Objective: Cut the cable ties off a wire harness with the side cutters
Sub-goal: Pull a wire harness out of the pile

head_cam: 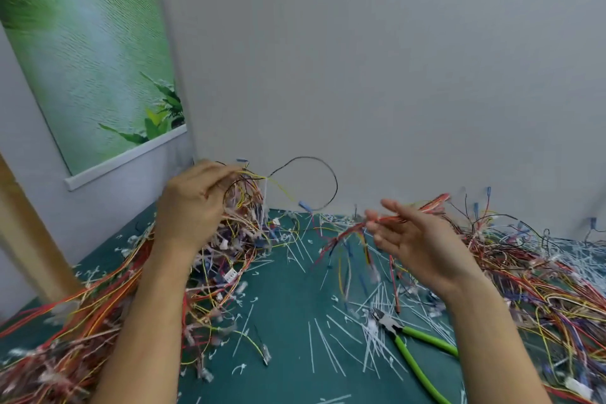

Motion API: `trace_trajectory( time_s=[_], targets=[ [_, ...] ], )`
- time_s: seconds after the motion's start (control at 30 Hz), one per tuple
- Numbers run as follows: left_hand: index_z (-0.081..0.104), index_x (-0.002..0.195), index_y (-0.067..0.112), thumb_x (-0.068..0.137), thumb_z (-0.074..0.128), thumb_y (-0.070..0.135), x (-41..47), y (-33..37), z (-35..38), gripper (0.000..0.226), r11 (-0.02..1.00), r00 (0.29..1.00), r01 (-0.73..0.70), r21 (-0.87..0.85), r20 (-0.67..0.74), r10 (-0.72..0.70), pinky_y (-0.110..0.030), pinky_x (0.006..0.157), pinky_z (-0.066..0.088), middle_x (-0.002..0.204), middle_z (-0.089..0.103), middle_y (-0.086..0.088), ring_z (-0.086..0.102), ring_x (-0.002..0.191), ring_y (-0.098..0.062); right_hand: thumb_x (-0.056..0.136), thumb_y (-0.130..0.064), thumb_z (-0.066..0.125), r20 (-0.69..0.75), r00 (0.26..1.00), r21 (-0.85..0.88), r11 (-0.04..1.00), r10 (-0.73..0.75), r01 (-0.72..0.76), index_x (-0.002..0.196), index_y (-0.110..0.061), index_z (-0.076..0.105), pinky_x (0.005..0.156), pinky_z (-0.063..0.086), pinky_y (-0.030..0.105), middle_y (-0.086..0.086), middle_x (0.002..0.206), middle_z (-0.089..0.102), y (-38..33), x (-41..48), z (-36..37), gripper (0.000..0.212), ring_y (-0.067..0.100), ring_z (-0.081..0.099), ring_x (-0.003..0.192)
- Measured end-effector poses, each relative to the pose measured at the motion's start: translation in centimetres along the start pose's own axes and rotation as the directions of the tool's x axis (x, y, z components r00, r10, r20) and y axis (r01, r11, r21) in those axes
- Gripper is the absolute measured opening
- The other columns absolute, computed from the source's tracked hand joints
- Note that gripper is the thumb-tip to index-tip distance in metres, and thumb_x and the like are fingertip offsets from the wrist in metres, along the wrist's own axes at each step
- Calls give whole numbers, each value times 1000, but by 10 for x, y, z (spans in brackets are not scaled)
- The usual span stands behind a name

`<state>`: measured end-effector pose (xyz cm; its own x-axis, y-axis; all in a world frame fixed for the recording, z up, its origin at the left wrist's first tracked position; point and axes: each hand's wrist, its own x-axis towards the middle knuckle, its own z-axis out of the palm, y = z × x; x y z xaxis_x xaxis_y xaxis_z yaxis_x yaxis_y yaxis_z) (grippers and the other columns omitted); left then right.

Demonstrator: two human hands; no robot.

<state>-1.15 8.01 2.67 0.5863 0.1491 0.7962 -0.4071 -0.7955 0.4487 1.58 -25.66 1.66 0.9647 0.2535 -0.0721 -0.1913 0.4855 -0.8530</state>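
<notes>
- In the left hand, a tangled wire harness is gripped
- The right hand is held open beside red wires
- Below it, side cutters are seen

The teal table meets the grey wall at its far edge. Tangled wire harnesses are heaped along its left edge, and another heap covers the right side. Between them lie scattered white cut cable ties and, towards the near right, green-handled side cutters.
</notes>
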Motion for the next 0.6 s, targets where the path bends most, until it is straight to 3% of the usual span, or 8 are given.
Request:
trace_trajectory(
  time_s=[0.07, 0.1, 0.23, 0.3, 0.37, 0.47, 0.53, 0.6],
  targets=[
    [75, 107, 36, 96, 67, 32, -1, -9, 7, 14, 955, 940, 245, 166, 199, -276, -24, 77, 45, 108, 71, 25, 55, 69, 9, 101, -18, 56, -35, 999, -39, 999, -24, 22, 122, -6, 61, 72, 64, 30, 20, 109, 77, 2, 1, 1, 24, 24, 78, 87],
    [75, 105, 36, 96, 66, 33, -2, -13, 9, 13, 921, 885, 278, 274, 299, -356, -28, 79, 42, 112, 73, 18, 49, 70, 11, 103, -16, 53, -80, 995, 10, 998, -67, 68, 121, -6, 61, 73, 64, 29, 19, 108, 78, 0, 1, -1, 21, 23, 78, 87],
    [74, 90, 46, 93, 71, 32, -3, -13, 6, 14, 939, 799, 319, 130, 495, -340, -32, 68, 55, 88, 77, 9, 67, 70, -8, 105, -15, 50, -199, 959, 164, 958, -200, 234, 114, -5, 61, 72, 62, 26, 21, 117, 74, -16, 0, -24, 17, 21, 78, 90],
    [75, 88, 44, 91, 73, 32, -1, -10, 3, 12, 930, 795, 364, 46, 504, -336, -38, 65, 60, 78, 76, 11, 69, 65, -13, 107, -22, 49, -178, 973, 30, 988, -147, 154, 116, -3, 59, 68, 62, 26, 24, 117, 74, -16, -1, -33, 23, 24, 78, 92],
    [76, 90, 44, 89, 75, 34, -2, -8, 2, 10, 931, 806, 365, 21, 493, -327, -35, 69, 58, 77, 75, 15, 69, 66, -4, 107, -33, 50, -174, 984, -207, 978, -37, 0, 117, 1, 58, 58, 61, 28, 25, 106, 76, -15, -4, -37, 37, 28, 79, 81],
    [76, 90, 46, 88, 77, 30, -3, -5, -1, 15, 924, 806, 376, -65, 515, -292, -35, 66, 58, 75, 76, 8, 70, 64, -9, 106, -52, 46, -284, 957, -651, 722, 54, -234, 109, 7, 59, 45, 55, 27, 26, 84, 76, -16, -11, -35, 61, 32, 75, 61],
    [76, 89, 43, 86, 78, 28, -3, -4, -4, 15, 909, 796, 403, -103, 530, -293, -41, 71, 61, 76, 77, 3, 73, 72, -24, 105, -57, 40, -368, 930, -807, 490, 22, -331, 97, 10, 64, 42, 51, 25, 22, 71, 75, -24, -20, -32, 71, 32, 73, 53],
    [77, 88, 40, 84, 80, 28, -3, -3, -6, 14, 904, 791, 412, -113, 537, -293, -40, 72, 62, 77, 77, 3, 74, 75, -22, 104, -60, 40, -395, 913, -878, 333, -99, -344, 76, 4, 72, 45, 46, 24, 15, 60, 73, -35, -34, -23, 77, 26, 70, 46]
  ],
)
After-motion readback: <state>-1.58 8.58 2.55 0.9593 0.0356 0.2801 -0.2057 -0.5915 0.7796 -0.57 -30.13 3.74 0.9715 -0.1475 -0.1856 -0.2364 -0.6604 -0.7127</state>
